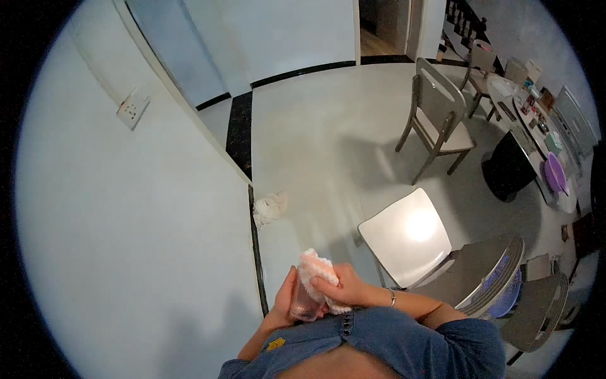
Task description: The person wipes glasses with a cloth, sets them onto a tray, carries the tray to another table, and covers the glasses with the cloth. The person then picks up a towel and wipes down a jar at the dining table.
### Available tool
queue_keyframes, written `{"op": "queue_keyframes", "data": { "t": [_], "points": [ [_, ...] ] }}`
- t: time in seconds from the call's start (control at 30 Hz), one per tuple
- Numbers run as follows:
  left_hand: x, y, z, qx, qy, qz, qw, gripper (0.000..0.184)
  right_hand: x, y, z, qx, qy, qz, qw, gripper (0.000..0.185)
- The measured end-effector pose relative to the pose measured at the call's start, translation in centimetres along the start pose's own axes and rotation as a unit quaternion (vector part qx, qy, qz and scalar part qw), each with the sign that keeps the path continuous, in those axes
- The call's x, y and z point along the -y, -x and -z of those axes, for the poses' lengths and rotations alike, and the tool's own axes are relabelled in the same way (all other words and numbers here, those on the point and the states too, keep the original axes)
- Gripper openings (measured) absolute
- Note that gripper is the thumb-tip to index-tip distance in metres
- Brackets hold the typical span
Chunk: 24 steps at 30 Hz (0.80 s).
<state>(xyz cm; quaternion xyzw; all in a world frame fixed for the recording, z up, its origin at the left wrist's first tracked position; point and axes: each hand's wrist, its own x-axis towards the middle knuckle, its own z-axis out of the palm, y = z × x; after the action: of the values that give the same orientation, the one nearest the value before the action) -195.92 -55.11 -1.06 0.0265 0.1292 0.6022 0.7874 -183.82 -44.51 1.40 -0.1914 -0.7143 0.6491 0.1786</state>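
Observation:
A clear, see-through container [305,306] is held in front of my body, low in the view. My left hand [284,302] is wrapped round its left side. In my right hand [343,285] is a pink and white cloth [313,268], pressed over the container's top and right side. Part of the cloth hangs below my right fingers. The container's contents, if any, cannot be made out.
A chair with a pale seat [407,237] stands close on the right, another chair [437,117] behind it. A white cloth [270,208] lies on the floor by the wall. A cluttered table [535,148] with a purple basin [555,172] is at the far right.

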Motion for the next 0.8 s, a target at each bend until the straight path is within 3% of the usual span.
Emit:
{"op": "queue_keyframes", "data": {
  "t": [0.03, 0.1, 0.23, 0.33, 0.47, 0.5, 0.53, 0.6, 0.67, 0.73, 0.8],
  "points": [
    [-1.5, -0.9, 0.0, -0.002, 0.004, 0.008, 1.000, 0.059, -0.5, -1.4, 0.2, -0.014, 0.008, 0.011, 1.000, 0.032],
    [-3.7, -2.9, -0.5, -0.248, -0.111, -0.017, 0.962, 0.050, -0.8, -3.3, 0.8, -0.056, -0.001, 0.011, 0.998, 0.031],
    [-7.4, -6.8, 0.3, -0.175, -0.258, -0.020, 0.950, 0.045, -1.4, -7.5, 3.9, -0.097, 0.083, 0.003, 0.992, 0.030],
    [-10.3, -10.7, 0.7, -0.195, -0.436, -0.059, 0.876, 0.044, -2.2, -11.9, 6.1, -0.108, 0.134, 0.039, 0.984, 0.030],
    [-15.0, -17.0, 0.4, -0.162, -0.378, -0.044, 0.910, 0.042, -3.1, -17.8, 10.6, -0.116, 0.184, 0.039, 0.975, 0.024],
    [-16.2, -19.1, -0.8, -0.194, -0.253, -0.048, 0.947, 0.045, -3.2, -19.7, 11.7, -0.112, 0.093, -0.001, 0.989, 0.029],
    [-17.4, -20.8, -1.7, -0.226, -0.123, -0.048, 0.965, 0.047, -3.2, -21.4, 13.0, -0.120, 0.088, 0.005, 0.989, 0.029],
    [-20.5, -24.1, -1.7, -0.219, -0.125, -0.036, 0.967, 0.051, -2.7, -24.5, 15.5, -0.161, -0.052, 0.039, 0.985, 0.034],
    [-23.0, -27.5, -1.5, -0.207, -0.116, -0.023, 0.971, 0.055, -3.1, -27.1, 18.2, -0.162, 0.015, 0.038, 0.986, 0.042],
    [-25.5, -30.9, -1.7, -0.187, -0.183, -0.058, 0.964, 0.061, -2.4, -29.4, 20.4, -0.219, 0.120, 0.160, 0.955, 0.049],
    [-27.5, -33.5, -2.1, -0.154, -0.177, -0.022, 0.972, 0.061, -1.9, -31.1, 22.2, -0.211, 0.115, 0.152, 0.959, 0.056]
  ]
}}
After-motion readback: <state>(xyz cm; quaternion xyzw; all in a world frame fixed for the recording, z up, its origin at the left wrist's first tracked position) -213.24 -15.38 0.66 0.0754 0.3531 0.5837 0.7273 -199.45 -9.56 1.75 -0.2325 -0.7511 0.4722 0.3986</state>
